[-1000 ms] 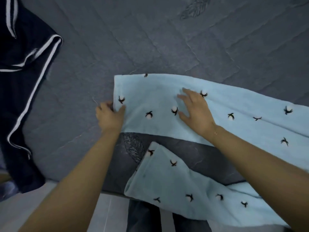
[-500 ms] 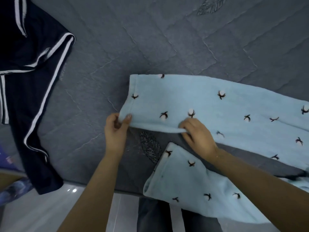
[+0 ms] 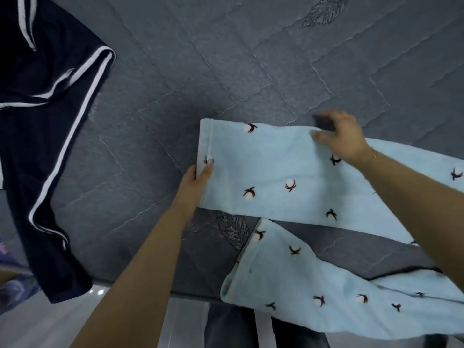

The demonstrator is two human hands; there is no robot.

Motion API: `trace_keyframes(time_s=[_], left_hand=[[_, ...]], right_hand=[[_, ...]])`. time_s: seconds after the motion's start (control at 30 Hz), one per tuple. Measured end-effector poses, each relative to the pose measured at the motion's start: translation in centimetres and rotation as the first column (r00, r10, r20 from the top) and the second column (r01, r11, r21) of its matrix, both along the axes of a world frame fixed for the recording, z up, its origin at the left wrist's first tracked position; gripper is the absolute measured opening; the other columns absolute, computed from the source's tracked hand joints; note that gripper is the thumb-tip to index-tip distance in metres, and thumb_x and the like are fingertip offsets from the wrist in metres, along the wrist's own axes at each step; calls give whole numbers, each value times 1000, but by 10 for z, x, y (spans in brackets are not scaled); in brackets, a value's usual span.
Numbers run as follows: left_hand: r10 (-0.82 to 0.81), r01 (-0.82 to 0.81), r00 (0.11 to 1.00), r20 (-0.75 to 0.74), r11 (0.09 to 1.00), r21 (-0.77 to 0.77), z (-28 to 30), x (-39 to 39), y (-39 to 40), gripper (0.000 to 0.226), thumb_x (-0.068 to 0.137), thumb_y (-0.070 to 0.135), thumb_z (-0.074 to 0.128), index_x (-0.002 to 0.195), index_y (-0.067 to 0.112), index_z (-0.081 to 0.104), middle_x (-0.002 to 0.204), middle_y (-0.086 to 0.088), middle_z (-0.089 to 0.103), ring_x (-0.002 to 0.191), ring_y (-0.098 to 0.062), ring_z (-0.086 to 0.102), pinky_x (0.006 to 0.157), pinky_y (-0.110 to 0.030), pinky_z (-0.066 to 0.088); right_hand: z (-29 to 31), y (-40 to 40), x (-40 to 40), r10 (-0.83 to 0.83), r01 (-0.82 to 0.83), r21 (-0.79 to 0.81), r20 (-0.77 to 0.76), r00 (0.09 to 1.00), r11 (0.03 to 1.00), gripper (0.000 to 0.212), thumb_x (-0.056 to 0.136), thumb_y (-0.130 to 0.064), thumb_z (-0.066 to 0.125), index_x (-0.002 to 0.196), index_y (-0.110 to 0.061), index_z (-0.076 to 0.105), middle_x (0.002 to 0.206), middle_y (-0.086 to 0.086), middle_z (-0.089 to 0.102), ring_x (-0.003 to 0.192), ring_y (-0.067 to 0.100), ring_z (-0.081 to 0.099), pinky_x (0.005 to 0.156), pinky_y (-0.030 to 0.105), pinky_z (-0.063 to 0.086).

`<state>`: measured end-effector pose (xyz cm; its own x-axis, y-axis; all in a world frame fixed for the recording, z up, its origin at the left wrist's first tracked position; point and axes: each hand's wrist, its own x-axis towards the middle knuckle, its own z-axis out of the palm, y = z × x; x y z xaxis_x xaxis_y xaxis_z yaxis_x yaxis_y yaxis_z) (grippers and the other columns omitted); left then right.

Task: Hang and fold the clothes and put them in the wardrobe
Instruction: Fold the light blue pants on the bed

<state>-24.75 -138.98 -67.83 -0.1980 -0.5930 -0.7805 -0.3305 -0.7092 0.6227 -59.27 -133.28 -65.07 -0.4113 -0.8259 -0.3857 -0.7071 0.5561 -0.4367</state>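
Note:
Light blue trousers (image 3: pixel 288 169) with small dark and white cotton sprigs lie spread on a grey quilted bed (image 3: pixel 226 71). One leg runs across the middle, the other leg (image 3: pixel 313 285) hangs over the bed's near edge. My left hand (image 3: pixel 198 179) pinches the cuff corner of the far leg, thumb on top. My right hand (image 3: pixel 339 136) grips the far edge of the same leg; it is blurred by motion.
Dark navy trousers (image 3: pixel 42 136) with white side stripes lie on the bed's left side and hang over its edge. Pale floor tiles (image 3: pixel 37 322) show below the bed. A patterned cloth (image 3: pixel 12 290) lies at the lower left.
My right hand has left the near edge of the leg and moved up to its far edge. My left hand still holds the cuff, now higher. The view has shifted left.

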Motion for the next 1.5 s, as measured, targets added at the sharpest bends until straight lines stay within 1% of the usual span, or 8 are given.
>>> trace_keyframes(time_s=[0.17, 0.33, 0.53, 0.6, 0.7, 0.93, 1.33, 1.5], left_hand=[[-28, 23, 999, -16, 969, -246, -5, -12, -1, 21, 98, 38, 54, 110, 22, 60, 101, 15, 66, 91, 5, 62, 77, -14, 50], [-99, 167, 983, 153, 826, -539, 4, 6, -30, 21, 100, 39, 50, 94, 19, 51, 70, 25, 57, 62, 11, 50, 56, -13, 43], [-228, 514, 770, 596, 774, -369, 3, 2, -39, 63, 94, 27, 59, 147, 15, 27, 141, -14, 40, 125, -31, 44, 101, -45, 40], [-146, 655, 626, 766, 631, -415, 11, -10, -26, 71, 91, 20, 60, 151, 17, 22, 150, -15, 27, 137, -33, 29, 110, -48, 27], [-233, 765, 636, 736, 321, -559, 13, -47, -4, 63, 94, 20, 54, 151, 19, 28, 157, -11, 23, 145, -29, 22, 117, -49, 21], [-472, 951, 230, 851, -75, -298, -48, -74, 15, 67, 95, 63, 9, 153, 36, -9, 162, 1, -18, 149, -17, -16, 117, -50, -14], [-635, 987, 123, 762, 0, -160, 40, -161, 71, 75, 97, 38, 49, 156, 26, 3, 161, -2, -20, 149, -19, -11, 121, -45, -4], [-646, 962, 248, 722, 77, -261, 61, -275, 152, 65, 99, 30, 48, 154, 22, 16, 163, -5, -3, 149, -22, 5, 119, -36, 8]], right_hand=[[-13, -14, -2, -61, 42, 237, 71, 996, 971, 12, 92, -25, 64, 89, -14, 59, 91, 10, 63, 90, 24, 56, 80, 29, 38], [-6, -38, 5, -165, 166, -19, 2, 986, 986, 25, 100, -29, 52, 103, -4, 55, 98, 20, 63, 96, 34, 58, 80, 35, 40], [-12, -39, 37, -45, 59, 71, -183, 982, 996, 32, 96, -16, 54, 124, -2, 53, 137, 21, 47, 128, 35, 42, 104, 40, 33], [-11, -18, 57, -80, 65, -73, -225, 971, 995, 42, 95, -12, 51, 135, 0, 45, 151, 20, 33, 140, 33, 30, 114, 41, 25], [-15, 22, 91, -57, 6, -227, -219, 974, 974, 49, 100, -13, 44, 147, -4, 35, 160, 15, 18, 149, 30, 16, 121, 46, 12], [-51, 102, 106, 55, -42, 79, -172, 984, 996, 57, 106, -34, 21, 156, -20, -3, 163, 2, -12, 150, 18, -12, 121, 45, -7], [1, 163, 21, -154, 194, -198, 202, 967, 961, 49, 103, -12, 46, 149, -4, 32, 158, 14, 24, 147, 25, 22, 121, 26, 11], [21, 263, -83, -185, 226, -223, 190, 964, 948, 42, 100, -4, 47, 142, -5, 46, 151, 12, 38, 139, 25, 35, 112, 8, 14]])
